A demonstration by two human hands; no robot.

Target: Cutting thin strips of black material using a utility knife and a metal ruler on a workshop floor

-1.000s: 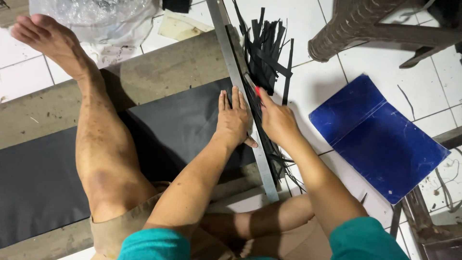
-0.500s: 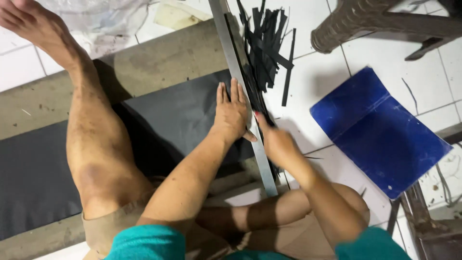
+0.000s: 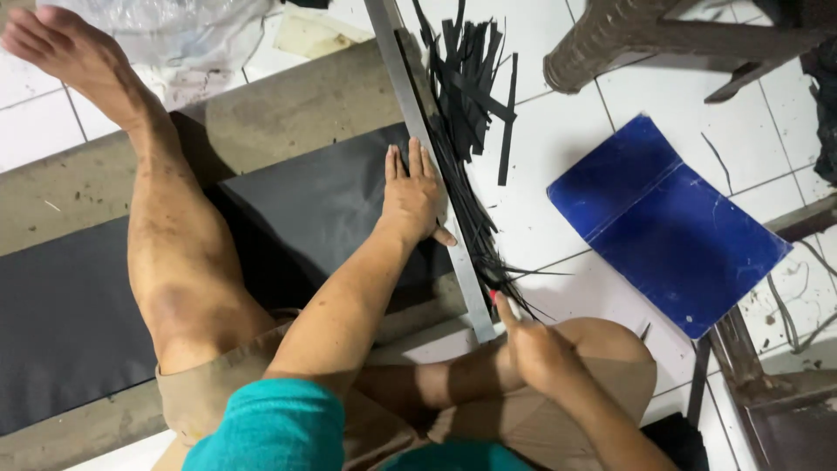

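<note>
A: Nearest to us, the right hand sits low by the bent knee, fingers clenched round a small red-tipped cutter, its tip right at the near end of the metal ruler.

B: And the left hand?

A: Flat and spread, palm down, pressing on the ruler's edge and the black sheet under it. It is grasping nothing, only pinning them, with the thumb lying across the ruler.

B: Where does that ruler run?

A: Diagonally, from beside the knee up past the top of the view, along the right edge of the black sheet. The sheet lies on a brown board on the tiled floor.

B: What's on the other side of the ruler?

A: Thin black strips, fanned out loosely, some trailing down to the cutter. Farther right, a blue folder lies open on the tiles. At the far end are a stool leg and crumpled clear plastic.
</note>
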